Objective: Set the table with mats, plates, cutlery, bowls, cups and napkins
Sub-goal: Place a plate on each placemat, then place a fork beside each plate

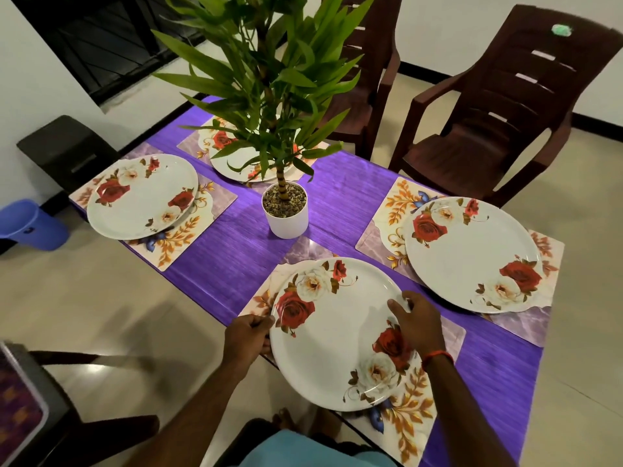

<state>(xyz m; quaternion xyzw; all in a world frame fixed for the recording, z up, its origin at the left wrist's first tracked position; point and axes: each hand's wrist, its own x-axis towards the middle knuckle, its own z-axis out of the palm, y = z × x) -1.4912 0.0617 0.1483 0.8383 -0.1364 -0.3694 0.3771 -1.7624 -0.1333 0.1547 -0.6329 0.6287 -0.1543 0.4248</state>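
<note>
A white plate with red and white roses (333, 335) lies on the nearest floral mat (411, 419). My left hand (247, 338) grips its left rim with curled fingers. My right hand (418, 321) rests on its right side, fingers spread over the rim. Three more rose plates sit on mats: one at the right (472, 254), one at the left (141, 197), one at the far side (242, 163), partly hidden by plant leaves. The left plate overhangs its mat (188, 237).
A potted plant in a white pot (286, 214) stands mid-table on the purple cloth (340, 193). Two brown plastic chairs (499, 123) stand beyond the table. A blue bin (27, 224) sits on the floor at the left, a dark chair (64, 153) behind it.
</note>
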